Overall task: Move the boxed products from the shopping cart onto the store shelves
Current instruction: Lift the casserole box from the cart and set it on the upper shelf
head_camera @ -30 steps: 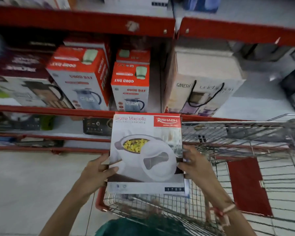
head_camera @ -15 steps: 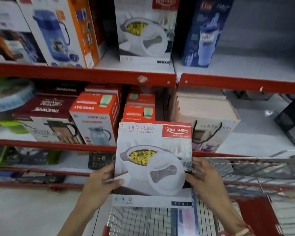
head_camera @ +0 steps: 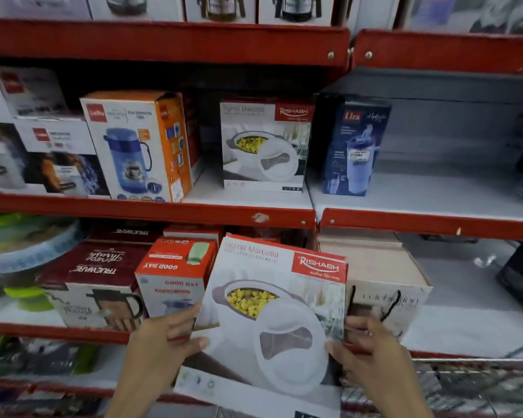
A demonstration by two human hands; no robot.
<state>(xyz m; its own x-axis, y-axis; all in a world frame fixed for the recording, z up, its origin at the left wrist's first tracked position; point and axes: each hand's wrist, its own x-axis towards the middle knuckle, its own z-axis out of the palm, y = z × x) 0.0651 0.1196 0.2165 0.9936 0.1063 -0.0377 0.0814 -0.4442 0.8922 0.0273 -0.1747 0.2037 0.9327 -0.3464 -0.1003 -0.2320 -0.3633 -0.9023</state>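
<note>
- Fingers (head_camera: pixel 191 339) of the left hand (head_camera: pixel 160 348) and the right hand (head_camera: pixel 372 354) are clamped on the sides of the casserole box (head_camera: pixel 272 321), held up and tilted before the lower shelf.
- One matching box (head_camera: pixel 264 146) already stands on the middle shelf (head_camera: pixel 151 210), with bare space beside it.
- The shopping cart (head_camera: pixel 465 384) shows only its wire rim at lower right; what remains inside cannot be told.

Red-edged store shelves (head_camera: pixel 151 211), white decks. Upper shelf L to R: Cello boxes (head_camera: pixel 47 137), orange-sided blue flask box (head_camera: pixel 139 146), Rishabh casserole box (head_camera: pixel 264 144), blue Liza box (head_camera: pixel 352 146), rest bare. Lower shelf (head_camera: pixel 52 331): Trueware box (head_camera: pixel 94 279), Good Day box (head_camera: pixel 175 276), beige box (head_camera: pixel 384 276). Wire cart (head_camera: pixel 465 384) bottom R.
</note>
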